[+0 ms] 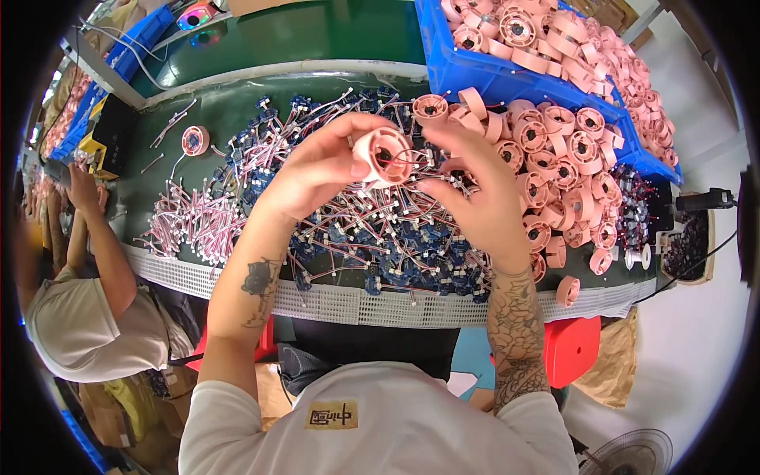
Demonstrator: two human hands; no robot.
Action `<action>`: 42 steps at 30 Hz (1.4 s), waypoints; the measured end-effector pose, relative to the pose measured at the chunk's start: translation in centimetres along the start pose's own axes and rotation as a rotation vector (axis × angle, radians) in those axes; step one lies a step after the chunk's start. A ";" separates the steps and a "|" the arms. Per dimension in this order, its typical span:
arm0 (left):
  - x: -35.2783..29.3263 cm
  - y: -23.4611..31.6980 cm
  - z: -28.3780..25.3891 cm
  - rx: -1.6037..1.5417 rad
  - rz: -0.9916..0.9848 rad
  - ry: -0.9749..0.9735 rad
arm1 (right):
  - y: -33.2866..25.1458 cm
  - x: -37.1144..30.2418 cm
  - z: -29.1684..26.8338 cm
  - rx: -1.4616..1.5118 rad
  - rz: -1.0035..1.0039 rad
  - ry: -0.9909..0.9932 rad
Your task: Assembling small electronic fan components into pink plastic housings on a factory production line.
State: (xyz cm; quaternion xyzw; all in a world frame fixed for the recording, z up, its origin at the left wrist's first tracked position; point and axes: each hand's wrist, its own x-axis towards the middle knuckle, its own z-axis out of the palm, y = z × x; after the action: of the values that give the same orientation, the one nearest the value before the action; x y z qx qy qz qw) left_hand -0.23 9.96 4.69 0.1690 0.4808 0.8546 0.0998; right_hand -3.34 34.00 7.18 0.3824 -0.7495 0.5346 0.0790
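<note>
My left hand grips a pink round plastic housing between thumb and fingers, its spoked open face turned to the right. Thin dark and red wires show at that face. Just right of it hovers my right hand, fingers apart and curved, with no part visible between them. Beneath both hands spreads a heap of small blue circuit boards with white-plugged cables. A pile of similar pink housings lies beside my right hand.
Blue bins heaped with pink housings stand at the back right. Bundled pink-and-white cables and one wired housing lie left. A white perforated strip edges the table. At far left, a co-worker's hand is raised.
</note>
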 end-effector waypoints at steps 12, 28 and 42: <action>0.2 -0.2 0.3 0.034 -0.112 -0.117 | -0.4 -0.4 -0.9 0.144 0.161 -0.146; 0.1 -1.6 0.4 0.026 -0.181 -0.038 | 0.3 -0.8 1.0 0.125 0.068 0.030; 0.1 -1.3 0.7 0.034 -0.155 -0.017 | 0.7 -0.8 1.7 0.084 0.047 0.070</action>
State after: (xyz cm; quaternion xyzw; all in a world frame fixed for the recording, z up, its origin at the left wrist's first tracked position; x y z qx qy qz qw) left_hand -0.02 11.22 3.89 0.1403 0.5061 0.8345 0.1667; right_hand -2.69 33.01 5.51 0.3487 -0.7318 0.5805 0.0764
